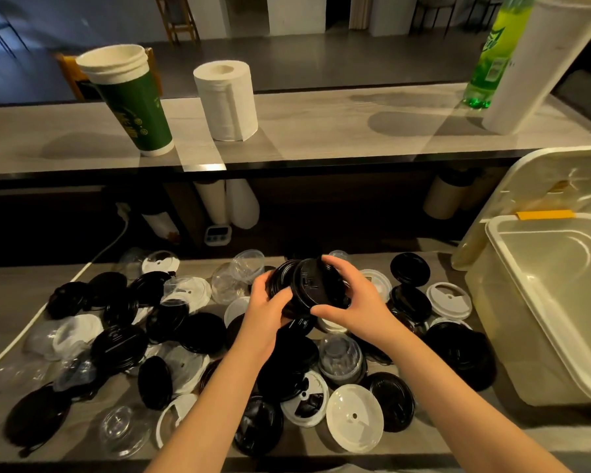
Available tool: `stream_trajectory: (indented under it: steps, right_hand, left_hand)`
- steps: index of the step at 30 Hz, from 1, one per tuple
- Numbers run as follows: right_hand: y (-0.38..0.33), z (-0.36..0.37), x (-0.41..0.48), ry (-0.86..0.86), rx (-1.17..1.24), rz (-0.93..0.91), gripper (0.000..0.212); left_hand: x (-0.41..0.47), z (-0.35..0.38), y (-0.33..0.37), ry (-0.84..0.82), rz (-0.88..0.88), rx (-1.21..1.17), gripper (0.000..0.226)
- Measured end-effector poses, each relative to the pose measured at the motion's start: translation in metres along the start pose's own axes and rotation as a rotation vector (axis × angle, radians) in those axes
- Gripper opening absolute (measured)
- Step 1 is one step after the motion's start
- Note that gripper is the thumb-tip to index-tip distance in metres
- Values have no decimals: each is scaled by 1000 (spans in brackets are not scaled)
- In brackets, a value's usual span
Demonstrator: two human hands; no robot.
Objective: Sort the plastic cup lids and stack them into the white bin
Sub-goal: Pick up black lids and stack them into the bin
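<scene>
Holding two black lids [313,285] together above the counter [0,302], the left hand [270,307] curled its fingers round the rear one and the right hand [359,302] pinched the front one's rim. Beneath them lay a heap of loose lids [198,332], black, white and clear, too overlapped to count. One white bin [502,240] stood open just right of the heap.

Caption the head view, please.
The left hand and right hand grip a stack of black lids over scattered lids; the white bin stands open at right.
</scene>
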State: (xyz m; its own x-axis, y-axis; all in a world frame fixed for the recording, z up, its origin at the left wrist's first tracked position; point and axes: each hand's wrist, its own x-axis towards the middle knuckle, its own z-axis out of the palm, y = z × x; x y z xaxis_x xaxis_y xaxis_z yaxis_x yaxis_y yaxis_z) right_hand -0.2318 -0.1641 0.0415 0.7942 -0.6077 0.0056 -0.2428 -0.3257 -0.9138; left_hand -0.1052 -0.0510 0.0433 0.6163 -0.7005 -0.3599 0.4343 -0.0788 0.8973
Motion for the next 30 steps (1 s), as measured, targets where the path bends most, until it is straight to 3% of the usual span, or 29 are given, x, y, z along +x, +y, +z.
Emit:
stream_trajectory:
  steps: [5,11,18,22,26,30]
  right_hand:
    - [-8,0,0,-10,-70,-79,82]
    - [-12,-4,-5,-46,-341,-237,90]
    - [9,-12,-15,-146,-375,-248,82]
    - [33,-12,-42,-63,-378,-103,55]
    - [65,-7,-73,-162,-544,128,23]
    - [81,3,-93,-298,-758,287,47]
  left_hand:
    - [-8,9,5,-76,-13,-79,28]
    - [-17,7,0,-144,55,119,39]
    - [-20,-2,-15,-92,97,331,50]
    - [-22,-7,-34,38,52,352,48]
    - [-23,-9,-49,102,-25,296,49]
    - [-26,-9,-56,89,-37,245,51]
